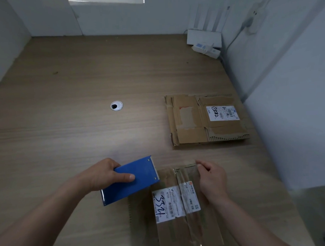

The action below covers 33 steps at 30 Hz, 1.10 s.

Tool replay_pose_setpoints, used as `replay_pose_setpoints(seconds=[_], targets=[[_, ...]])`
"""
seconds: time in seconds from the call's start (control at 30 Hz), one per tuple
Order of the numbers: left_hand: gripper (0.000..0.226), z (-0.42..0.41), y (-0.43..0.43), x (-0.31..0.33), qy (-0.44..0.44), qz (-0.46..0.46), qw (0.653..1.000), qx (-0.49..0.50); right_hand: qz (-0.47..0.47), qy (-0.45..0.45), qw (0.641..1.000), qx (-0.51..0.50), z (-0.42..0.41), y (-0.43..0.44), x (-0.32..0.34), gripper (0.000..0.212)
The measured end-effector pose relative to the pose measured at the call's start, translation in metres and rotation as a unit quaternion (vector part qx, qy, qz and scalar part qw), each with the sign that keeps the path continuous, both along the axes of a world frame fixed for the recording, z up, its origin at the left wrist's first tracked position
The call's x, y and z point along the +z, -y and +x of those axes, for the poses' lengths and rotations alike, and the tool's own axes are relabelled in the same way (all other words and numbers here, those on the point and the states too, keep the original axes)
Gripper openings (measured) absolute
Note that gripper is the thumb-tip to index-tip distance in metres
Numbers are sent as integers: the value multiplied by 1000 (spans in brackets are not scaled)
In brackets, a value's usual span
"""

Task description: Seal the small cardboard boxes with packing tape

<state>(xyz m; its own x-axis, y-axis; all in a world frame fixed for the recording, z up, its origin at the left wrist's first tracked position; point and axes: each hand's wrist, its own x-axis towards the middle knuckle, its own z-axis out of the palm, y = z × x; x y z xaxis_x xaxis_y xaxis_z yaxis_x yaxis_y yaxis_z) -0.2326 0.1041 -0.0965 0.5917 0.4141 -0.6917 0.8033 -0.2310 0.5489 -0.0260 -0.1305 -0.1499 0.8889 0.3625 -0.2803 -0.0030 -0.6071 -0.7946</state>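
Note:
A small cardboard box (172,214) with white shipping labels lies near the table's front edge. Clear packing tape (185,177) runs lengthwise over its top seam. My left hand (102,175) grips a blue tape dispenser (130,181), whose toothed end sits at the box's far left corner. My right hand (211,178) rests on the box's right side and pinches the tape's far end at the box's far edge. A second cardboard box (206,119), flat with torn flaps and a white label, lies further back on the right.
The wooden table (74,107) has a round cable hole (116,105) in its middle. A white router (203,36) and a power strip (207,49) stand at the back right corner. White walls close in the back and right sides.

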Motion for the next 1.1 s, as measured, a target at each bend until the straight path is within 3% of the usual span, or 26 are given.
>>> replay_pose_setpoints(seconds=[0.1, 0.17, 0.27, 0.37, 0.53, 0.6, 0.77, 0.83, 0.97, 1.1], targets=[[58, -1, -1, -2, -3, 5, 1000, 1, 82, -121, 985, -95, 1, -2, -2, 18], [58, -1, -1, -3, -3, 1, 1000, 0, 95, -127, 981, -116, 1, -2, -1, 18], [62, 0, 1, 0, -5, 2, 1000, 5, 52, -53, 993, -87, 3, 1, 1, 24], [54, 2, 2, 1, -6, 7, 1000, 7, -28, 30, 998, 36, 0, 7, 8, 6], [53, 1, 3, 2, -6, 5, 1000, 10, -147, 125, 968, 160, -12, 11, 14, 27], [53, 0, 4, 1, -4, 5, 1000, 13, -165, 143, 965, 144, -18, 7, 13, 35], [56, -4, 5, -7, 3, 7, 1000, 20, -21, 99, 995, 20, -23, 1, 18, 35], [54, -5, 4, -10, 4, 4, 1000, 25, -42, 134, 990, 18, -20, 1, 20, 40], [49, -6, 4, -12, 5, 4, 1000, 22, -147, 245, 945, 157, -21, -8, 19, 54], [53, -5, 4, -12, 0, 10, 1000, 19, -221, 170, 922, 270, -25, -11, 0, 63]])
